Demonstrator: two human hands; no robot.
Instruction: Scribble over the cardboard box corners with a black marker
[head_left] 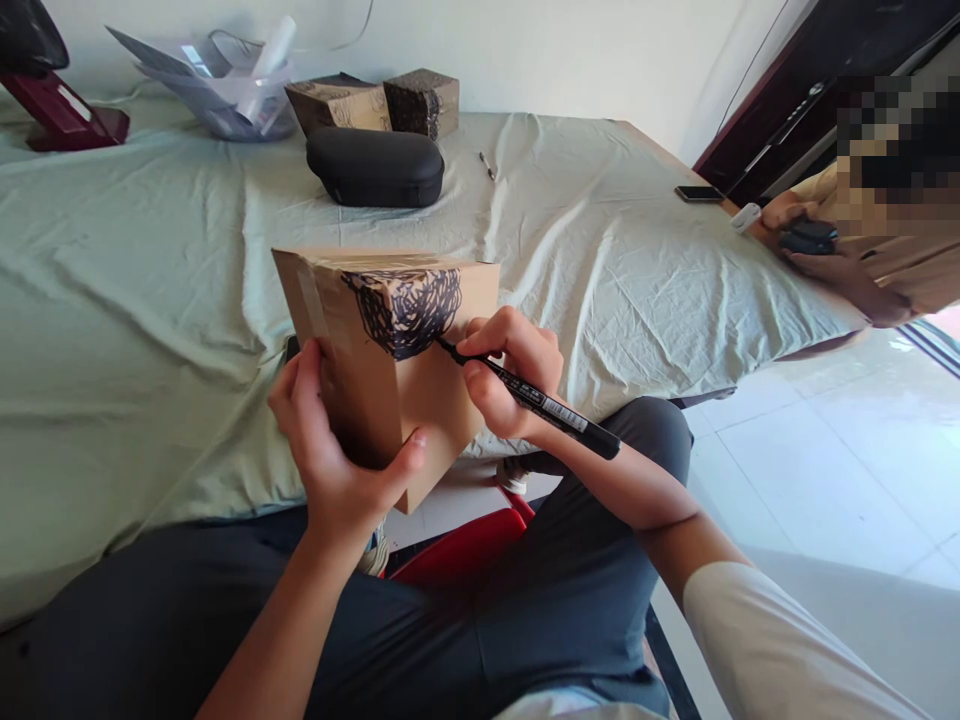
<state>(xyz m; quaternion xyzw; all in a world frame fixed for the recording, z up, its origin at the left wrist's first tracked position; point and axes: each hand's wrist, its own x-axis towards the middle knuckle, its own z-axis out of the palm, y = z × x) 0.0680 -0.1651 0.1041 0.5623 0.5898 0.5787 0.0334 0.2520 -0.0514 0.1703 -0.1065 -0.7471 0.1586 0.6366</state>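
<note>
A brown cardboard box (435,410) is tilted at the table's front edge, one of its corners facing me. Black looping scribbles (409,310) cover the upper part of that corner and spread onto both faces beside it. My left hand (341,460) grips the box from the lower left, its thumb on the near corner and its fingers on the left side. Pinched in my right hand (517,370) is a black marker pen (559,410), its tip touching the box at the lower edge of the scribbles.
Behind the box lie a black zip case (375,165), two scribbled cardboard boxes (424,100) and a clear plastic basket (217,100). A small pen (487,165) rests on the green tablecloth (150,260). At right, another person's hands (817,240) hold a dark object near a phone (699,194).
</note>
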